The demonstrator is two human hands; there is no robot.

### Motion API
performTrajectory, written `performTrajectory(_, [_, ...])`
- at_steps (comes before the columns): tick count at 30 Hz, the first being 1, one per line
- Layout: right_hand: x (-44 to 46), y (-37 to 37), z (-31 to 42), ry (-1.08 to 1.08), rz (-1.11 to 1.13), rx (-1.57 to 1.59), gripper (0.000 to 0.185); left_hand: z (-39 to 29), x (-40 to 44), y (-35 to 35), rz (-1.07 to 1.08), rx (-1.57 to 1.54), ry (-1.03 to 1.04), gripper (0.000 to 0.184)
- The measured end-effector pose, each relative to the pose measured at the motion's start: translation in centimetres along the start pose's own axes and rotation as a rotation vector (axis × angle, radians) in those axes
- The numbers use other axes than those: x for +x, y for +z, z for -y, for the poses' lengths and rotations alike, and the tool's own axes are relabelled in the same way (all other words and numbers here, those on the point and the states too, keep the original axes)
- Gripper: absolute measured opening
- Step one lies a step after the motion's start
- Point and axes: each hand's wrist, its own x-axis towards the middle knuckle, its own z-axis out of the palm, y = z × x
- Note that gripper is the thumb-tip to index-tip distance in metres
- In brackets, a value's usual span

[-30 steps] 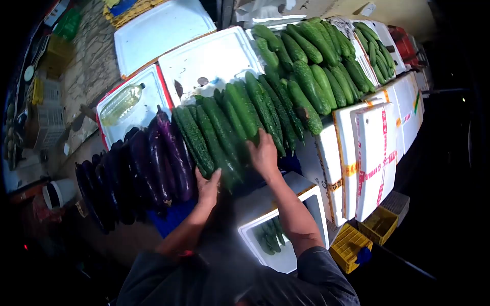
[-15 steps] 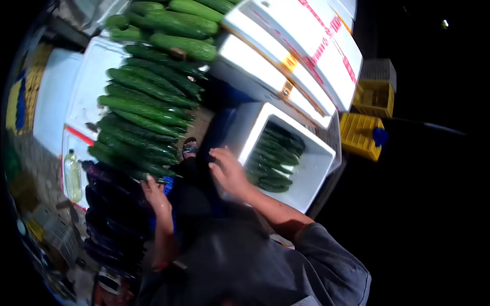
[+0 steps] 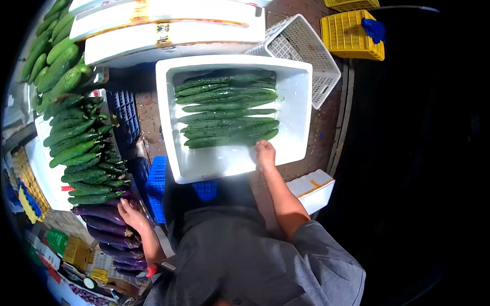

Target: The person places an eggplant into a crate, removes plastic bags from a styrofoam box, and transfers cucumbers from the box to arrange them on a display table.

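Note:
A white foam box in front of me holds a layer of dark green cucumbers lying side by side. Inside it, my right hand has its fingers curled at the right end of the nearest cucumber. To the left, my left hand is over glossy purple eggplants, just below the lower end of a long row of cucumbers. Its fingers are loosely stretched out, and I see nothing held in them.
Stacked white foam boxes stand behind the open one. A white plastic crate leans at its right, with yellow crates beyond. Blue crates sit between the vegetable stand and me. Paler green gourds lie at upper left.
My view has swung right, so the foam box is now central. My right hand has gone from outside the box's edge, fingers spread, to the cucumber inside. My left hand remains by the vegetable row.

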Motion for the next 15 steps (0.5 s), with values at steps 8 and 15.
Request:
performTrajectory(8, [3.6,1.9,-0.9,0.234,0.077,0.021,0.048,-1.5,-13.1,19.5,0.828,0.519,0.268,0.030])
performTrajectory(15, [6.5,6.9,-8.2,0.145,-0.031,0.296,0.059,14.2,-15.7,35.2,1.236,0.928,0.735,0.035])
